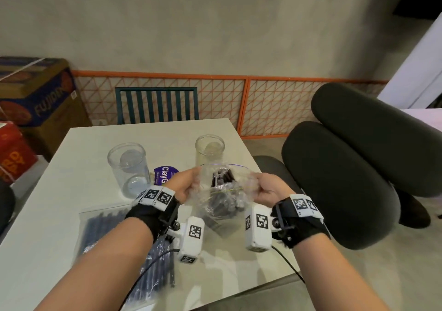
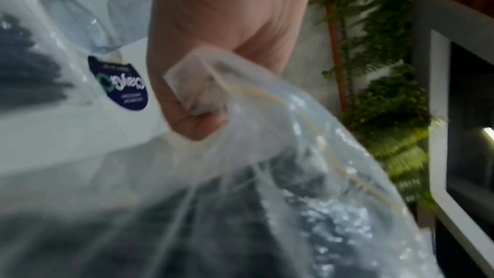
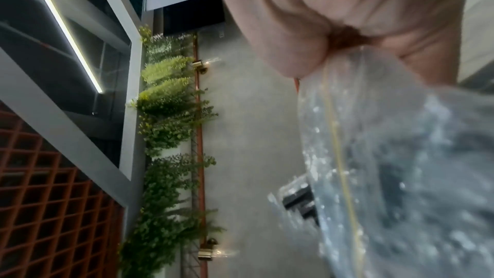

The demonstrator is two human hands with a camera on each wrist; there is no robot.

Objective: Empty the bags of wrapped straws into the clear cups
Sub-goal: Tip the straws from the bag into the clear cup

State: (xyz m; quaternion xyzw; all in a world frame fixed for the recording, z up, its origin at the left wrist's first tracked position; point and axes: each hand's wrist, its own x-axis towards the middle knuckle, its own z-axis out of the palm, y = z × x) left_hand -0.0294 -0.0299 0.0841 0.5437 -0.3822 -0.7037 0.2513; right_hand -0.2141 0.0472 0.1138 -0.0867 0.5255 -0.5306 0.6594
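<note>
A clear zip bag (image 1: pixel 224 191) of dark wrapped straws (image 1: pixel 222 179) hangs above the table between both hands, its mouth pulled apart. My left hand (image 1: pixel 189 183) pinches the bag's left edge (image 2: pixel 197 92). My right hand (image 1: pixel 263 188) pinches its right edge (image 3: pixel 347 71). Two clear cups stand beyond the bag with nothing in them: a larger one (image 1: pixel 128 167) at the left and a smaller one (image 1: pixel 209 150) just behind the bag. A second bag of dark straws (image 1: pixel 119 243) lies flat on the table under my left forearm.
A purple round label (image 1: pixel 163 175) lies on the white table (image 1: pixel 59 215) between the cups. A teal chair (image 1: pixel 156 104) stands at the far edge. Dark padded seats (image 1: pixel 346 179) sit close on the right, cardboard boxes (image 1: pixel 35 95) on the left.
</note>
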